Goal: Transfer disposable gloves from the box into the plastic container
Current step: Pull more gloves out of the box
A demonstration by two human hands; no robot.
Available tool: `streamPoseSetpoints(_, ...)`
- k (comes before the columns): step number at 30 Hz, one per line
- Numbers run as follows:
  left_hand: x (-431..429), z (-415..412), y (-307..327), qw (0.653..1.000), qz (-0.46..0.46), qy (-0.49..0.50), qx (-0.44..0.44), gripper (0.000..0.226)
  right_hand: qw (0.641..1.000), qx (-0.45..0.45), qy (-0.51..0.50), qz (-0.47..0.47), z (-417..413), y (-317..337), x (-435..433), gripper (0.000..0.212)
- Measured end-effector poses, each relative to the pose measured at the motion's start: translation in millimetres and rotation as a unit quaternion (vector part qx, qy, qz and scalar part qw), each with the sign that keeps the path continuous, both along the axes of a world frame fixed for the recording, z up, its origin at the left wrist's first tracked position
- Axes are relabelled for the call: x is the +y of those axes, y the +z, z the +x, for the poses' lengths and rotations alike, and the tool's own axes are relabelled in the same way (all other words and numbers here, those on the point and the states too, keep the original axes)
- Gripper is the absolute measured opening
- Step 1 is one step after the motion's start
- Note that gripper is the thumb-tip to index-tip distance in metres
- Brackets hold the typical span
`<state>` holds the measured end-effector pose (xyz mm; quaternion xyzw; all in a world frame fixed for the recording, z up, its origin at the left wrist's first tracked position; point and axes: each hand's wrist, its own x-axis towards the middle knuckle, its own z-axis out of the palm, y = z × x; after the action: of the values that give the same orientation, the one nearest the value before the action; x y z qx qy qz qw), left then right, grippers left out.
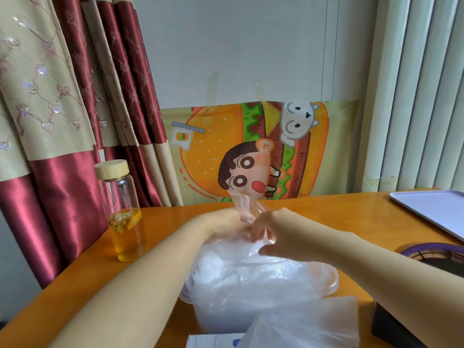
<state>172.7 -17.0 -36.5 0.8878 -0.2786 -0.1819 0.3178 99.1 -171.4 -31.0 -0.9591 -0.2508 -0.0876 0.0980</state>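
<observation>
Your R hand (273, 229) pinches the glove (247, 204) just above the container (331, 280); L hand (221, 221) grip is hidden (can't tell). Tuck it down w/ flat fingers, edges inside the rim.

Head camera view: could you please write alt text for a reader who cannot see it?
The right hand pinches a crumpled clear glove above a plastic container heaped with gloves, beside the left hand, whose fingers the glove hides. A bottle of yellow drink stands at left on the orange table.
</observation>
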Motion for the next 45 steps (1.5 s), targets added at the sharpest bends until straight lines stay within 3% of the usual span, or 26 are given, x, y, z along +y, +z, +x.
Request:
streamPoseSetpoints(5, -12.0, 3.1, -28.3, 0.991, 0.118, -0.058, -0.037, 0.018, 0.984, 0.145, -0.027, -0.098, 8.0, -17.8, -3.1, 0.034)
streamPoseSetpoints(8, -3.4, 6.4, -26.7, 0.981, 0.163, -0.031, -0.104, 0.031, 0.969, 0.193, -0.04, -0.151, 11.2, -29.3, -4.1, 0.045)
streamPoseSetpoints(11, 11.8, 0.6, -2.3, 0.966, 0.124, 0.046, -0.224, 0.034, 0.96, 0.215, -0.056, -0.17, 16.3, -34.4, -4.8, 0.061)
streamPoseSetpoints(13, 12.9, -17.4, 12.4, 0.958, 0.076, 0.02, -0.277, 0.029, 0.952, 0.236, -0.07, -0.183, 20.7, -37.3, -3.3, 0.067)
streamPoseSetpoints(14, 11.0, -28.6, 16.8, 0.96, 0.09, -0.026, -0.262, 0.027, 0.947, 0.242, -0.074, -0.2, 22.9, -39.0, -2.2, 0.064)
streamPoseSetpoints(16, 3.8, -45.2, 9.7, 0.954, 0.211, -0.104, -0.185, 0.033, 0.936, 0.248, -0.082, -0.234, 25.2, -43.2, 0.6, 0.052)
streamPoseSetpoints(19, -1.3, -47.5, -9.3, 0.894, 0.412, -0.135, -0.11, 0.045, 0.927, 0.261, -0.105, -0.25, 28.2, -48.3, 2.7, 0.05)
streamPoseSetpoints(23, 2.2, -29.3, -34.2, 0.865, 0.485, -0.109, -0.076, 0.043, 0.919, 0.264, -0.112, -0.271, 32.0, -56.4, 4.7, 0.052)
streamPoseSetpoints(29, 11.8, -20.7, -44.3, 0.877, 0.47, -0.077, -0.057, 0.045, 0.916, 0.277, -0.109, -0.27, 30.0, -55.6, 8.3, 0.05)
streamPoseSetpoints(32, 16.3, -26.1, -26.4, 0.891, 0.444, -0.076, -0.062, 0.046, 0.945, 0.232, -0.09, -0.214, 17.0, -35.4, 3.6, 0.06)
streamPoseSetpoints(34, 20.6, -32.9, -5.6, 0.903, 0.414, -0.083, -0.075, 0.052, 0.966, 0.19, -0.081, -0.154, 5.8, -15.7, -1.8, 0.056)
streamPoseSetpoints(38, 39.5, -48.6, 28.5, 0.945, 0.318, -0.055, -0.06, 0.06, 0.989, 0.129, -0.049, -0.052, -16.9, 11.5, -6.8, 0.036)
streamPoseSetpoints(42, 54.9, -60.1, 25.5, 0.978, 0.201, 0.003, -0.048, 0.05, 0.992, 0.12, -0.007, 0.031, -46.1, 31.3, -1.9, 0.028)
streamPoseSetpoints(45, 52.7, -67.1, 12.8, 0.981, 0.16, 0.024, -0.106, 0.036, 0.988, 0.157, 0.003, -0.001, -54.8, 32.1, 2.8, 0.027)
